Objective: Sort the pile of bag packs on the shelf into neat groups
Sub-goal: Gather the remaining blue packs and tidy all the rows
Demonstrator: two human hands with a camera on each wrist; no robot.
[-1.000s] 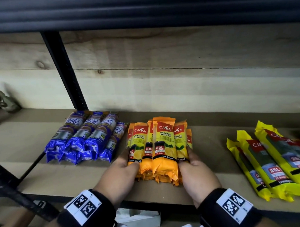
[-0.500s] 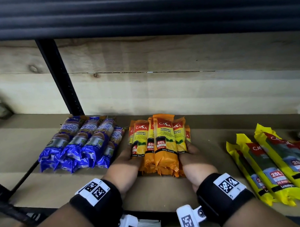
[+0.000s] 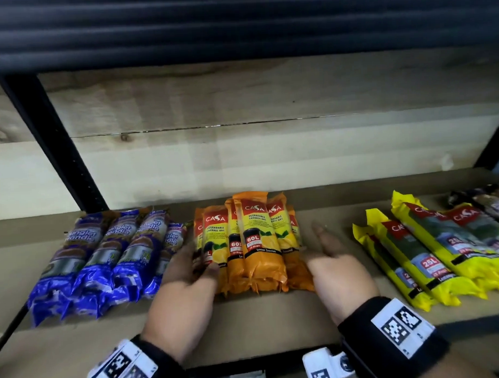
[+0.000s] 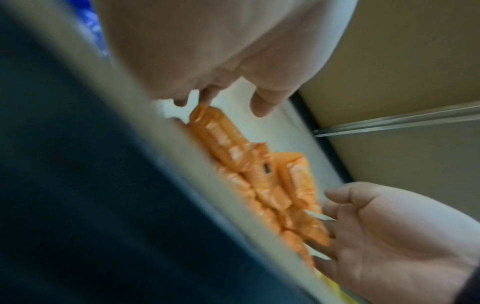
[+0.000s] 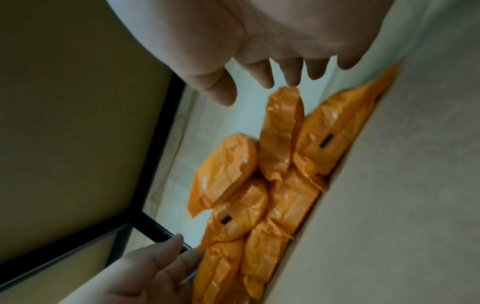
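Observation:
A group of orange bag packs (image 3: 253, 245) lies side by side and stacked in the middle of the shelf. My left hand (image 3: 193, 265) rests against the group's left side, its fingers loosely bent and the thumb touching the outermost pack. Just right of the group, my right hand (image 3: 326, 248) hovers with straight fingers, holding nothing. In the left wrist view the orange packs (image 4: 262, 176) lie between my left hand (image 4: 221, 94) and my right hand (image 4: 384, 236). The right wrist view has my right hand (image 5: 280, 76) above the orange packs (image 5: 262, 185).
A row of blue packs (image 3: 103, 259) lies close on the left, nearly touching my left hand. Yellow packs (image 3: 431, 256) lie at an angle on the right, with dark packs (image 3: 489, 203) behind them. The wooden shelf (image 3: 261, 321) has bare board along its front edge. A black post (image 3: 57, 144) stands back left.
Both hands were squeezing the orange packs from either side. My right hand has come off the packs and moved slightly right; my left hand stays at their left side.

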